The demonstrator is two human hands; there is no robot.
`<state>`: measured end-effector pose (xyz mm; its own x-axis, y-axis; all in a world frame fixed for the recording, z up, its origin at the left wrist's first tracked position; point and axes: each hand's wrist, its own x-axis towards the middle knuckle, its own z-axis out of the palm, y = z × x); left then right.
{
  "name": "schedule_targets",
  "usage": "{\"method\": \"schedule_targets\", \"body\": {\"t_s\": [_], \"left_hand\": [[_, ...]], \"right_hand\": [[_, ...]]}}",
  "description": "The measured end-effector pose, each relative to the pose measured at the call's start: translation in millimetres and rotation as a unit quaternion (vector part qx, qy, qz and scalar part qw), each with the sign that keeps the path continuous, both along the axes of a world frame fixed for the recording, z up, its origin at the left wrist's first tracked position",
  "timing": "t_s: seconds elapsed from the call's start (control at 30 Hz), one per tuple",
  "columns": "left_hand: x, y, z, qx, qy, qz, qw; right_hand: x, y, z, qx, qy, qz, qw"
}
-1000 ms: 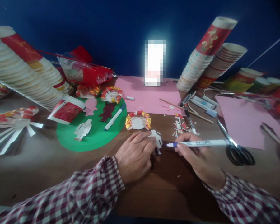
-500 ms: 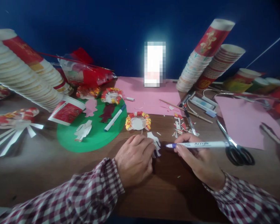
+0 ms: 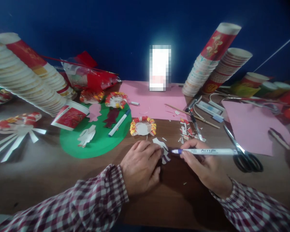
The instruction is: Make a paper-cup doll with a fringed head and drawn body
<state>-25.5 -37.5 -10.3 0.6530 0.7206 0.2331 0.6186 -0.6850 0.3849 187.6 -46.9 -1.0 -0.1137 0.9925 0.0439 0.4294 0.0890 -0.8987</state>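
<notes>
My left hand [image 3: 142, 166], fingers curled together, holds a small white paper cutout [image 3: 162, 147] against the brown table. Dark purple colouring shows along the cutout's lower and right edges, and its left part is hidden beneath my fingers. Between the fingers and thumb of my right hand [image 3: 204, 164] lies a white acrylic marker [image 3: 212, 151]. Its purple tip points left, at the cutout's right edge; I cannot tell whether it touches. Just beyond the cutout rests a ring-shaped red and yellow paper-cup piece [image 3: 143, 128].
To the right lie black-handled scissors [image 3: 247, 161] and paper scraps [image 3: 185, 130]. A green round sheet [image 3: 99, 151] at left carries several cutouts and a blue-capped marker [image 3: 119, 123]. Tall paper-cup stacks [image 3: 29, 77] lean on both sides. A bright blurred screen [image 3: 160, 67] stands behind.
The cutout has turned and shifted slightly right under my left hand, showing more of its lower part. The marker's tip is now close against its right edge.
</notes>
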Motion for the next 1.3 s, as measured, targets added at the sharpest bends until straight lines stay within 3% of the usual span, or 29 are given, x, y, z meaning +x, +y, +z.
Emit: {"method": "schedule_targets", "body": {"t_s": [0.23,0.4,0.53,0.77,0.93,1.3], "left_hand": [[-3.6,1.4,1.1,-0.003,-0.037,-0.008,0.999],[-8.6,1.5,5.7,0.057,-0.154,0.003,0.986],[-11.3,5.6,6.9,0.109,-0.204,0.048,0.972],[-7.3,13.9,-3.5,0.077,-0.087,0.004,0.993],[-7.0,14.7,-10.4,0.078,-0.083,-0.034,0.993],[-6.1,14.4,-11.6,0.054,-0.067,-0.033,0.996]], "right_hand": [[1.2,0.6,-0.9,0.028,-0.067,0.018,0.997],[3.4,2.7,1.7,0.028,-0.065,0.015,0.997],[2.6,2.2,3.5,0.025,-0.06,0.014,0.998],[-0.1,1.3,2.6,0.026,-0.081,0.049,0.995],[-1.3,-1.4,2.8,0.026,-0.08,0.075,0.994],[-3.1,-3.0,-0.1,0.021,-0.109,0.091,0.99]]}}
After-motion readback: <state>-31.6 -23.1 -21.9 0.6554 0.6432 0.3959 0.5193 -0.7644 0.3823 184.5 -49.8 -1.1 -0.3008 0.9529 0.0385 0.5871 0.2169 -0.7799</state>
